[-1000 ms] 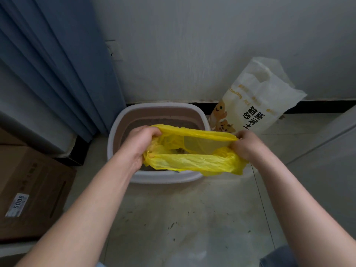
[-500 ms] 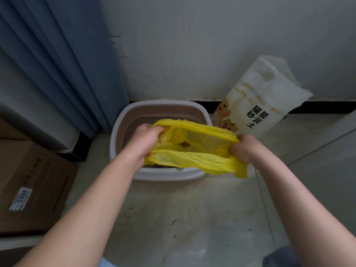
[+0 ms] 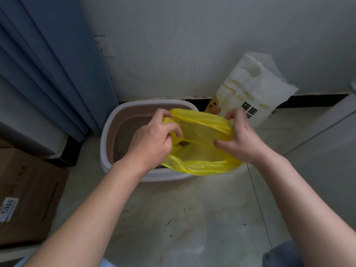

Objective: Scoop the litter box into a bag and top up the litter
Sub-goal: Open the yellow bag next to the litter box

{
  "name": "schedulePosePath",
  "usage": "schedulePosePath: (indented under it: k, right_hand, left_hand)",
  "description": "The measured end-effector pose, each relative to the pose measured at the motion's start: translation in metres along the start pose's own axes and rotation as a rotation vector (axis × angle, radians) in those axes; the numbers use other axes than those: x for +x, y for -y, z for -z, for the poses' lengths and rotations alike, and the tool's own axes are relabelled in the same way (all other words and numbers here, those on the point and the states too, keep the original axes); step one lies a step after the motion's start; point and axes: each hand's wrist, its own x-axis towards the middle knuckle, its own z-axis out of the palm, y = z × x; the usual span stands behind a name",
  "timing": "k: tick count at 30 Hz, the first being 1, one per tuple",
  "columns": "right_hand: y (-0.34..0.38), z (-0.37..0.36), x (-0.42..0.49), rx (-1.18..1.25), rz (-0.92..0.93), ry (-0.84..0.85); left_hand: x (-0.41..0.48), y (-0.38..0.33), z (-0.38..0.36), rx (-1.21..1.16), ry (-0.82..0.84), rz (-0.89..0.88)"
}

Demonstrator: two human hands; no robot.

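Pale tiled floor (image 3: 192,218) meets a grey wall (image 3: 192,45). Left of the litter box (image 3: 105,135) stand a cardboard box (image 3: 28,199) and a blue curtain (image 3: 48,64). Over the litter box, the left hand (image 3: 152,143) and right hand (image 3: 242,139) each grip the rim of the yellow bag (image 3: 200,151). The litter sack (image 3: 254,89) leans just right.

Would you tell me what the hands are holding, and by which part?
The left hand and right hand each grip the yellow bag at its open rim, on opposite sides.

left hand (image 3: 154,139) and right hand (image 3: 240,139) gripping yellow bag (image 3: 200,143) over litter box (image 3: 107,135), litter sack (image 3: 252,89) beside
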Motion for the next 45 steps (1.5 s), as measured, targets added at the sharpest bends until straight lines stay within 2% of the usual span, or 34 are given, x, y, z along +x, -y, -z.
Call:
schedulePosePath:
  k: [5, 8, 13, 17, 21, 25, 26, 27, 29, 30, 32, 35, 40, 45]
  right_hand:
    - [0.006, 0.0, -0.005, -0.009, 0.123, 0.019]
    - [0.005, -0.005, -0.005, -0.099, 0.183, 0.056]
    - [0.015, -0.01, -0.003, -0.114, 0.219, 0.068]
    - [0.034, -0.013, 0.002, 0.245, 0.175, 0.108]
    - [0.049, -0.017, 0.002, 0.442, 0.156, 0.226]
    - [0.056, -0.01, 0.003, 0.644, 0.142, 0.322]
    - [0.055, -0.011, 0.003, 0.605, 0.144, 0.358]
    - [0.051, -0.015, 0.005, 0.465, 0.163, 0.377]
    - [0.035, -0.027, 0.008, 0.053, 0.17, 0.378]
    - [0.027, -0.032, 0.009, -0.081, 0.111, 0.385]
    - [0.015, -0.037, 0.008, -0.188, -0.017, 0.379]
    - [0.007, -0.037, 0.007, -0.312, -0.062, 0.339]
    - [0.005, -0.041, -0.002, -0.593, -0.124, 0.488]
    - [0.003, -0.041, -0.007, -0.677, -0.108, 0.551]
  left_hand:
    - [0.003, 0.002, -0.005, 0.193, 0.102, 0.167]
    - [0.003, 0.008, -0.002, 0.297, 0.216, 0.262]
    - [-0.004, 0.018, 0.004, 0.299, 0.308, 0.277]
    - [-0.005, 0.023, 0.008, 0.244, 0.324, 0.27]
    - [-0.008, 0.025, 0.013, 0.233, 0.352, 0.287]
    - [-0.009, 0.034, 0.014, 0.252, 0.477, 0.386]
    - [-0.009, 0.035, 0.014, 0.249, 0.493, 0.401]
    - [-0.009, 0.035, 0.014, 0.239, 0.49, 0.402]
    - [-0.009, 0.034, 0.015, 0.216, 0.458, 0.382]
    - [-0.009, 0.033, 0.016, 0.21, 0.441, 0.365]
    - [-0.008, 0.032, 0.018, 0.216, 0.424, 0.318]
    - [-0.007, 0.03, 0.017, 0.226, 0.435, 0.282]
    - [-0.009, 0.037, 0.015, 0.346, 0.566, 0.321]
    - [-0.018, 0.039, 0.006, 0.479, 0.639, 0.277]
